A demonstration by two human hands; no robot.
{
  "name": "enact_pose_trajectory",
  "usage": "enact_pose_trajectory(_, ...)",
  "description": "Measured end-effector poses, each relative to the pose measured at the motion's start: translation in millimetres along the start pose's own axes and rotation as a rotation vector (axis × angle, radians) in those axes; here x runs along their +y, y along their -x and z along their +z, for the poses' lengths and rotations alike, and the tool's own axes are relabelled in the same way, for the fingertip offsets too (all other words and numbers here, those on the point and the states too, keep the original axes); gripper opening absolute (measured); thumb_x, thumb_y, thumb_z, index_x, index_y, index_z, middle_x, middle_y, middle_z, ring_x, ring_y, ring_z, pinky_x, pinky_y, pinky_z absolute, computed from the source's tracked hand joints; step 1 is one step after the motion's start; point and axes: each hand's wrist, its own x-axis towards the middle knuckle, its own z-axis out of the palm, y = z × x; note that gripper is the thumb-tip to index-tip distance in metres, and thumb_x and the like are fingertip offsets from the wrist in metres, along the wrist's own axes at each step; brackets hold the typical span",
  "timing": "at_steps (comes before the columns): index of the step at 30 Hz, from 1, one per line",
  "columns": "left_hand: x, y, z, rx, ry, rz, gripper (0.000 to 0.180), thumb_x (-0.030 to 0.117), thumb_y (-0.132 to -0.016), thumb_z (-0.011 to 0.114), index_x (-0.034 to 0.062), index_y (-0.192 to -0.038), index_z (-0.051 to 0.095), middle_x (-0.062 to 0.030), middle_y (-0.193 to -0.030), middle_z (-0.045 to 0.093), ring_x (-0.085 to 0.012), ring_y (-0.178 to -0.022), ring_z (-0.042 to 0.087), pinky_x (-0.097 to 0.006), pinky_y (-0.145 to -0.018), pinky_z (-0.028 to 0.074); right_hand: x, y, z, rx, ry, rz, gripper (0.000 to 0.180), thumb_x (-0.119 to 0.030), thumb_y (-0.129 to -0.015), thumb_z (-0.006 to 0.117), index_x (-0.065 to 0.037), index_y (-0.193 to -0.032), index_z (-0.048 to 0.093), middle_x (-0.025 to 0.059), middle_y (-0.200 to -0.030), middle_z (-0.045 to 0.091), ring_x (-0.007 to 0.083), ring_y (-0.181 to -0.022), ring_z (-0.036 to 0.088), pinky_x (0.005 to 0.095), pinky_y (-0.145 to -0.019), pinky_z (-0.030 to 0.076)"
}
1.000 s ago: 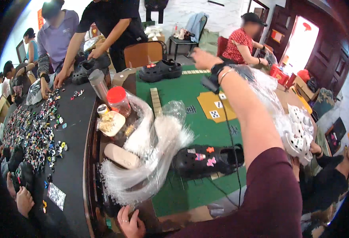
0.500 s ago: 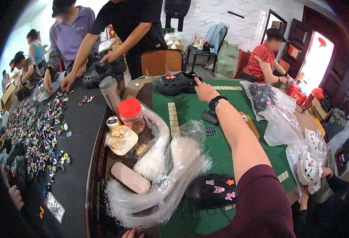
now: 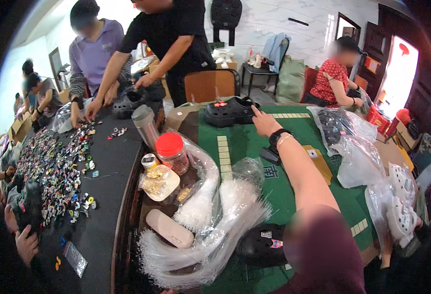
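My right arm, in a maroon sleeve, reaches across the green table mat (image 3: pixel 293 196). My right hand (image 3: pixel 266 122) is at the heel end of a black clog (image 3: pixel 227 112) on the far edge of the mat. Its fingers appear closed on the clog's heel edge, with the thumb side partly hidden. A bright orange-red charm sits on that clog's upper. Close to me lies another black clog (image 3: pixel 254 247) with charms, partly covered by my sleeve. Of my left hand only a sliver (image 3: pixel 168 291) shows at the lower edge, its fingers cut off.
Clear plastic strand bundles (image 3: pixel 205 259), a beige case (image 3: pixel 170 228), a red-lidded jar (image 3: pixel 172 153) and a steel tumbler (image 3: pixel 146 126) stand left of the mat. Many small charms (image 3: pixel 54 181) cover the black table where co-workers handle clogs. Bagged clogs (image 3: pixel 340 125) lie right.
The whole view has shifted slightly, so things appear lower and further right. My right hand stays at the far clog's heel. My left fingertips have nearly left the lower edge.
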Motion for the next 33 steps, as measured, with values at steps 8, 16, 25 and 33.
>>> enact_pose_trajectory(8, 93.2, 35.9, 339.4, 0.112, -0.402, 0.528, 0.037, 0.023, -0.095, 0.046, 0.0113, -0.13, 0.049, -0.0169, -0.13, 0.056, -0.0367, -0.116, 0.054, -0.049, -0.092, 0.045, -12.1, 14.3, -26.0, 0.014, -0.093, -0.02, 0.036, -0.007, -0.086, 0.061, -0.002, -0.121, 0.06, 0.0196, -0.163, 0.018, 0.0335, -0.124, 0.054, 0.0455, -0.097, 0.051)
enact_pose_trajectory(16, 84.8, 67.5, 370.6, 0.163, -0.444, 0.549, 0.025, 0.004, -0.091, 0.056, 0.0002, -0.114, 0.066, -0.0226, -0.127, 0.057, -0.0446, -0.119, 0.052, -0.055, -0.101, 0.043, -12.0, 68.8, -97.6, -0.06, -0.242, -0.033, 0.053, -0.003, -0.082, 0.063, -0.001, -0.134, 0.052, 0.0183, -0.165, 0.01, 0.0383, -0.134, 0.047, 0.0464, -0.106, 0.046)
enact_pose_trajectory(25, 134.1, 44.4, 359.9, 0.08, -0.5, 0.518, 0.034, 0.006, -0.08, 0.068, 0.0078, -0.114, 0.068, -0.0194, -0.126, 0.055, -0.0397, -0.118, 0.052, -0.05, -0.101, 0.042, 28.1, 215.0, -118.2, 0.052, -0.383, -0.178, 0.062, -0.01, -0.079, 0.066, -0.002, -0.139, 0.05, 0.0235, -0.161, 0.018, 0.0407, -0.131, 0.048, 0.0448, -0.108, 0.043)
enact_pose_trajectory(33, 260.5, -83.3, 337.8, 0.168, -0.67, 1.041, 0.038, 0.005, -0.08, 0.064, 0.0075, -0.118, 0.064, -0.017, -0.121, 0.059, -0.0382, -0.116, 0.055, -0.048, -0.101, 0.044, 57.3, 365.1, -84.3, 0.027, -0.45, -0.122, 0.062, -0.015, -0.076, 0.076, -0.001, -0.132, 0.053, 0.0298, -0.156, 0.024, 0.0453, -0.136, 0.041, 0.045, -0.112, 0.039)
